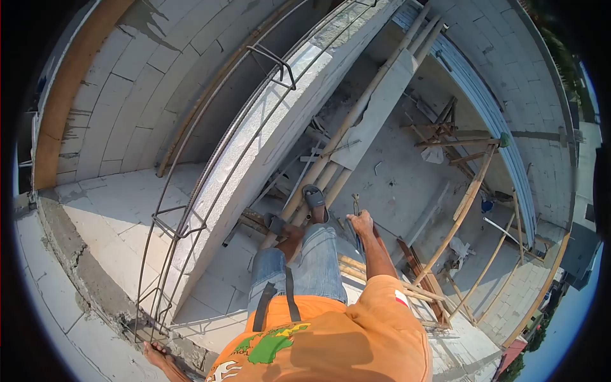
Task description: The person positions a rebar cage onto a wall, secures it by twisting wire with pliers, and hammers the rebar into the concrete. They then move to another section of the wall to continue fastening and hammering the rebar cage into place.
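Long rebar cage (177, 234), slim tool (356, 204)

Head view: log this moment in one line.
left hand: at rebar cage's near end | right hand: closed on slim tool | sandals: on poles

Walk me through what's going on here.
Someone in an orange shirt stands on poles beside a block wall, high above the floor. Their right hand has its grip on a small metal tool. Their left hand is at the near end of a rebar cage that runs along the wall; whether it grips the bars is unclear.
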The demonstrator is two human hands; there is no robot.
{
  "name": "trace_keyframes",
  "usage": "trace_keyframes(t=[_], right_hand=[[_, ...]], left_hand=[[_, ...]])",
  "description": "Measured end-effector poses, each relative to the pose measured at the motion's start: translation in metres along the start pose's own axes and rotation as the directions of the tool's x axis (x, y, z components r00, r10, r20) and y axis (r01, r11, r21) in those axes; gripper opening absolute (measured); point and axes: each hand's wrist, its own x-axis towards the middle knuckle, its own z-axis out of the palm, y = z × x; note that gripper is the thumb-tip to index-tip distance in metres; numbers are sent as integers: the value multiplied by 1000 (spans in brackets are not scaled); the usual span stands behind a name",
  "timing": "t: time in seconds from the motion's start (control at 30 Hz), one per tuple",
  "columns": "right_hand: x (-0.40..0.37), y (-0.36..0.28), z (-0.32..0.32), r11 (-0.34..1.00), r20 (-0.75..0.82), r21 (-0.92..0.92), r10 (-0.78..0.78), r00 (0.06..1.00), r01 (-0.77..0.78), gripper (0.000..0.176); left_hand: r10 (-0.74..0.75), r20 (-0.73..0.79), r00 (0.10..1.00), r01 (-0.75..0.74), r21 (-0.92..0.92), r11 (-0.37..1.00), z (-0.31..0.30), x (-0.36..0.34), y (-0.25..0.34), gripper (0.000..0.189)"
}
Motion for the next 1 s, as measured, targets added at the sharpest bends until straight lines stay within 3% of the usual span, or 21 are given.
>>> trace_keyframes(t=[0.07, 0.13, 0.2, 0.23, 0.33, 0.47, 0.53, 0.57, 0.63, 0.77, 0.83, 0.87, 0.93, 1.0], right_hand=[[46, 7, 29, 1000, 11, -19, -6, 1000, 6, 50], [97, 16, 62, 999, 26, -48, -22, 999, 23, 52], [148, 26, 97, 956, 105, -186, -210, 972, 226, 51], [173, 26, 116, 963, 114, -166, -197, 974, 214, 51], [225, 30, 173, 878, 111, -266, -383, 917, 399, 48], [300, 33, 262, 863, 180, -298, -370, 912, 409, 47], [315, 38, 292, 793, 124, -315, -510, 851, 521, 46], [323, 40, 307, 792, 140, -312, -507, 850, 524, 46], [336, 40, 327, 706, 76, -442, -585, 807, 553, 51], [338, 45, 335, 697, -4, -456, -624, 781, 554, 53], [336, 43, 327, 655, -228, -437, -744, 628, 617, 51], [342, 41, 320, 650, -229, -443, -748, 623, 617, 51], [361, 38, 297, 844, -415, -133, -524, 744, 520, 39], [396, 25, 264, 891, -519, -53, -410, 750, 450, 28]], left_hand=[[3, -16, 1000, -2, 64, 998, -8, 13, 0, 23], [-114, 247, 962, 152, -143, 978, -44, 52, -17, 22], [-142, 192, 971, 143, 11, 990, -31, 48, -27, 22], [-148, 159, 976, 140, 61, 988, -17, 37, -35, 22], [-168, 108, 980, 154, 130, 980, 30, 8, -65, 22], [-176, 75, 982, 160, 181, 970, 87, -10, -109, 22], [-173, 68, 983, 156, 200, 967, 111, -18, -125, 22], [-173, 60, 983, 157, 212, 965, 121, -20, -137, 22], [-184, 56, 981, 167, 229, 959, 138, -21, -164, 22], [-207, 48, 977, 190, 242, 951, 158, -12, -191, 22], [-231, 42, 972, 214, 238, 947, 160, -9, -206, 22], [-238, 51, 970, 220, 238, 946, 165, -6, -207, 22], [-244, 57, 968, 224, 240, 945, 166, -1, -207, 22], [-249, 57, 967, 229, 240, 943, 170, 1, -210, 22]])
